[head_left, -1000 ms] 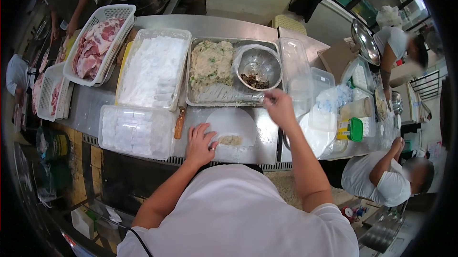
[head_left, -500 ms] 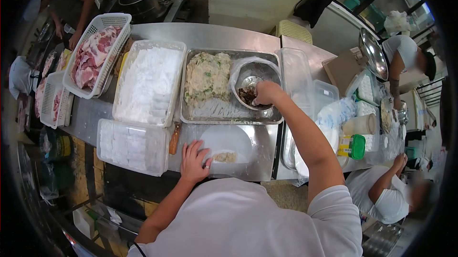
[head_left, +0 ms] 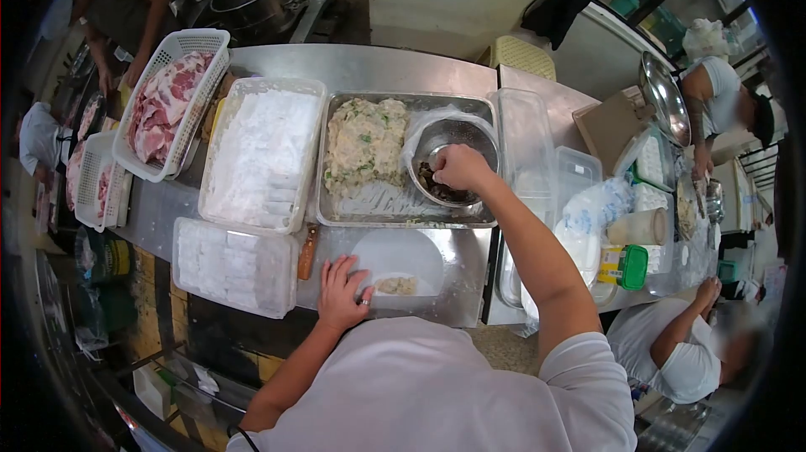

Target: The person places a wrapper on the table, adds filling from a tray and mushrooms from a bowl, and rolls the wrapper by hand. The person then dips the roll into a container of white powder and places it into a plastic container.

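My left hand [head_left: 340, 294] lies flat with its fingers apart at the left edge of a thin, round white wrapper [head_left: 395, 252] on the steel table. A small strip of pale filling [head_left: 396, 286] rests on the wrapper's lower part. Inside a plastic-lined metal bowl [head_left: 438, 135], the fingers of my right hand [head_left: 462, 168] are bunched together on dark brown chopped pieces [head_left: 449, 193]; the fingertips are partly hidden. The bowl sits in a steel tray [head_left: 378, 219], right of a mound of pale filling with green bits [head_left: 366, 143].
A brown-handled tool [head_left: 308, 253] lies left of the wrapper. White-filled plastic boxes [head_left: 267, 150] and a basket of raw meat [head_left: 172, 108] stand further left. On the right are clear containers [head_left: 525, 137] and a green-lidded tub [head_left: 631, 267]. Other people work at both sides.
My right hand has shifted slightly left within the bowl, its fingers still at the brown pieces. My left hand stays by the wrapper. The whole view has dipped a little.
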Available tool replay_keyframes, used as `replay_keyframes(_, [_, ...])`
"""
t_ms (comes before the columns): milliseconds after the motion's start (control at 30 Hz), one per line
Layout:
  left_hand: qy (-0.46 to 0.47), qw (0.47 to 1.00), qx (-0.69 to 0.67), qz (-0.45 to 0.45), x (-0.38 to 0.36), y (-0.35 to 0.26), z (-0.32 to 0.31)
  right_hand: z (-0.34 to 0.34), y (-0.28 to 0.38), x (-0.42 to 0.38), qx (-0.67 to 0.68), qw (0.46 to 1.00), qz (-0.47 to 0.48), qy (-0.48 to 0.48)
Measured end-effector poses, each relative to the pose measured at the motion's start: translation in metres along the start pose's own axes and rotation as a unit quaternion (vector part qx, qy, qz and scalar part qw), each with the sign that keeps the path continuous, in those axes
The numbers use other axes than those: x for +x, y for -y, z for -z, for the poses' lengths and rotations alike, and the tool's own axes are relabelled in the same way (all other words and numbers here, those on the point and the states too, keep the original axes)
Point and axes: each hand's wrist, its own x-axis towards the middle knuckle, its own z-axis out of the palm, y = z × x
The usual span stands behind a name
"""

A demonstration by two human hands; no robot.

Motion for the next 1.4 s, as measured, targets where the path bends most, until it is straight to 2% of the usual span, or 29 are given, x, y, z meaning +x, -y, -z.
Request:
replay_keyframes(33, [0.0,1.0,0.001,0.0,0.0,0.0,0.0,-0.004,0.003,0.0,0.023,0.999,0.016,-0.038])
replay_keyframes(133, [0.003,1.0,-0.003,-0.001,-0.001,0.0,0.001,-0.027,0.006,0.01,-0.042,0.993,0.079,-0.08])
replay_keyframes(233, [0.0,1.0,-0.004,-0.004,-0.001,0.0,0.001,-0.028,0.009,0.007,-0.02,0.995,0.067,-0.075])
replay_keyframes(333, [0.001,1.0,-0.009,-0.004,-0.001,0.0,0.001,-0.016,0.02,-0.007,-0.008,0.995,0.009,-0.096])
replay_keyframes(433, [0.0,1.0,-0.014,-0.005,-0.002,0.001,0.0,-0.02,0.004,0.006,0.008,0.99,-0.031,-0.137])
replay_keyframes(533, [-0.002,1.0,-0.013,-0.01,-0.002,0.002,0.0,-0.012,-0.006,0.008,0.099,0.985,-0.053,-0.132])
replay_keyframes(633, [-0.008,1.0,-0.013,-0.014,-0.003,0.004,-0.002,-0.018,-0.024,0.02,0.095,0.983,-0.024,-0.155])
replay_keyframes(733, [-0.005,1.0,-0.019,-0.009,-0.003,0.003,-0.001,-0.021,-0.036,0.03,0.092,0.988,-0.016,-0.121])
replay_keyframes(833, [-0.008,1.0,-0.02,-0.009,-0.002,0.003,-0.001,-0.025,-0.035,0.026,0.031,0.988,-0.016,-0.149])
replay_keyframes(933, [-0.008,1.0,-0.019,-0.007,-0.003,0.003,-0.001,-0.022,-0.019,0.022,0.03,0.986,-0.033,-0.16])
replay_keyframes(1133, [-0.002,1.0,-0.02,-0.003,-0.002,0.002,0.001,-0.028,0.014,0.006,-0.067,0.989,0.019,-0.131])
replay_keyframes(1400, [0.002,1.0,-0.021,-0.001,-0.002,0.002,0.001,-0.027,0.022,0.014,-0.147,0.983,-0.012,-0.112])
